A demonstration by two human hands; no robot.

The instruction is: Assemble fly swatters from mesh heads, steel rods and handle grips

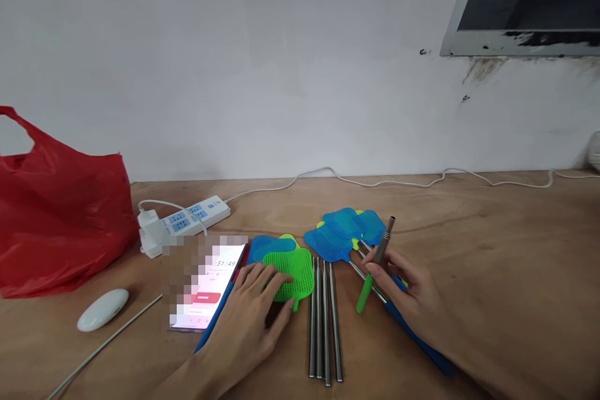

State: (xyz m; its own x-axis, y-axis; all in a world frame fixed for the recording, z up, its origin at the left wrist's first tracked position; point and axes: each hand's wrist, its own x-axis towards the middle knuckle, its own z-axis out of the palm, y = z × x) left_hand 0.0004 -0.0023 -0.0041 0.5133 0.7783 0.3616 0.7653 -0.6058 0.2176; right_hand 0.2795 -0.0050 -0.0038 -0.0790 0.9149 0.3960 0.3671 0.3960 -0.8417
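My left hand (255, 306) lies with fingers stretched over a green fly swatter head (300, 269), touching its mesh. Under it are blue fly swatter heads (269, 245) and a bit of yellow-green. My right hand (407, 290) is closed around a telescopic handle (365, 294) with a green grip, its metal end tilted up. Between the hands, several metal rods (319, 325) lie side by side. Beyond my right hand is a pile of blue and yellow fly swatters (344, 225); a blue handle (422, 337) runs beneath that hand.
To the left are a lit phone (206, 300), a white mouse-like object (103, 310), a power strip (206, 212) with a plugged-in charger (150, 231), and a red plastic bag (65, 219). A white cable (375, 184) runs along the wall over the wooden table (515, 262).
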